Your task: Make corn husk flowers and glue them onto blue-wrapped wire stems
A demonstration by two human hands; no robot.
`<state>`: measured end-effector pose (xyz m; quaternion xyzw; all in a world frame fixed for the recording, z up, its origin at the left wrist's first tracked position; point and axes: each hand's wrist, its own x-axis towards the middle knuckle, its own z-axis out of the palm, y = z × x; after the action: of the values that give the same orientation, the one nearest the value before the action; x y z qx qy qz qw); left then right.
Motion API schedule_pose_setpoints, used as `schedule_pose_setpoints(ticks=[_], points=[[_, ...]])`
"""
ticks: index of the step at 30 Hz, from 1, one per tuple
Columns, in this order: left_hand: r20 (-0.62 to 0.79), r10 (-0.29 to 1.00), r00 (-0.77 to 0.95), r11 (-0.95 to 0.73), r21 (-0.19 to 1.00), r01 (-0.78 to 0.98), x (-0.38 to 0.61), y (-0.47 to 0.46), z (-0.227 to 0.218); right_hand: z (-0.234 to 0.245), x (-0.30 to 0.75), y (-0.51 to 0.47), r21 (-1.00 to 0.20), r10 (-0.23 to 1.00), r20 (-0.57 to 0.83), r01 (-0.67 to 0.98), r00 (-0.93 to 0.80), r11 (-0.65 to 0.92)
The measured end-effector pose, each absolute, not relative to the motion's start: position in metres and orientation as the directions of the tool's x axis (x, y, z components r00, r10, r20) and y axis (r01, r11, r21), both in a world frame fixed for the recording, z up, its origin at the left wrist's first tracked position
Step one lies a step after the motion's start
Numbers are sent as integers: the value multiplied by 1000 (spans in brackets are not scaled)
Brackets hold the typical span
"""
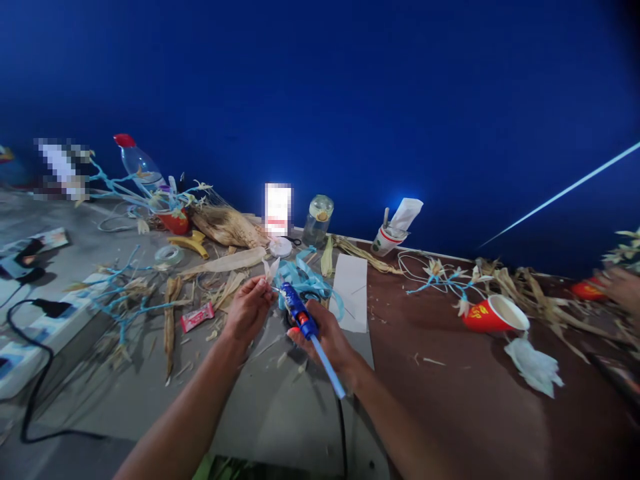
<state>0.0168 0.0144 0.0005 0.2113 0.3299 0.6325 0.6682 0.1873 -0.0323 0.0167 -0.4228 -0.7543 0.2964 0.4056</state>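
My right hand is wrapped round a blue hot glue gun, its nozzle pointing away and to the left. A long translucent glue stick juts from its back end. Pinched in the fingers of my left hand is a small pale corn husk piece, close to the nozzle. Whether the nozzle touches it I cannot tell. Just beyond the gun lies a tangle of light blue ribbon.
A glass jar and a white lid stand behind. Left are dried husks, blue-wrapped branches, and a power strip. A tipped red paper cup and crumpled tissue lie right; another person's hand shows there.
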Motion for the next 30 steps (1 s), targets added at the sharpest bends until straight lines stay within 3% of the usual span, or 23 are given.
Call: schedule_pose_setpoints(ticks=[5, 12, 20, 24, 27, 30], points=[[-186, 982, 25, 144, 663, -734, 16, 14, 1, 29, 197, -34, -699, 885, 319, 546, -339, 462], [-190, 969, 159, 243, 603, -760, 16, 12, 6, 18, 226, -41, -543, 950, 247, 785, -190, 299], [-174, 964, 203, 267, 594, -758, 16, 12, 5, -1, 249, -50, -270, 980, 178, 953, -89, 136], [-175, 976, 129, 213, 648, -731, 18, 12, 5, 8, 262, -52, -340, 990, 95, 932, -103, 130], [-162, 980, 113, 193, 666, -721, 20, 11, 5, 26, 259, -45, -514, 965, 256, 839, -48, 178], [-151, 978, 141, 206, 663, -720, 23, 9, 5, 39, 228, -28, -747, 944, 325, 594, -62, 297]])
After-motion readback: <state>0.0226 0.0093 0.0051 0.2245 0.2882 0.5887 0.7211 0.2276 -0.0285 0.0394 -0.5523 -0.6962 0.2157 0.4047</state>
